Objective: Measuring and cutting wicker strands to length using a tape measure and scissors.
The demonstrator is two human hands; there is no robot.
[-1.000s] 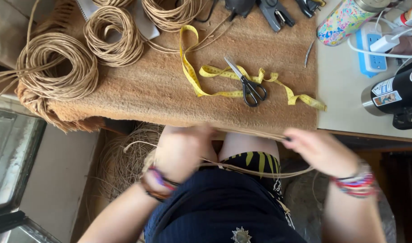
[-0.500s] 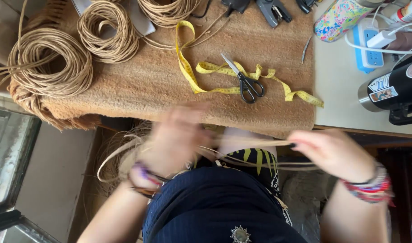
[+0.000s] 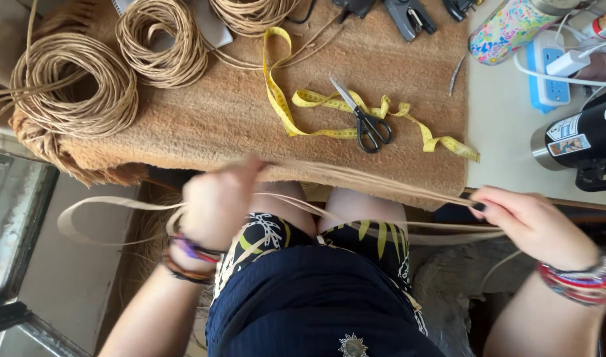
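In the head view, a bundle of pale straw-coloured strands [image 3: 382,188] is seen stretched between the two hands, above the lap and just in front of the table [image 3: 515,139] edge. The left hand [image 3: 217,205] is blurred; its fingers are closed around the strands, which loop out to the left beyond it. The right hand [image 3: 531,225] is held near the table's front edge, and its fingers are pinched shut on the other end of the strands. Bracelets are worn on both wrists.

On the table a brown fibre mat [image 3: 223,112] is spread. On it are seen three coils of tan cord [image 3: 75,86], a yellow measuring tape [image 3: 296,99] and black-handled scissors [image 3: 368,125] lying across the tape. Dark hand tools [image 3: 409,13] are placed at the mat's far edge. To the right of the mat, a flowered bottle [image 3: 508,30], a blue and white power strip [image 3: 548,66] and a black flask [image 3: 581,142] are set on the bare table.
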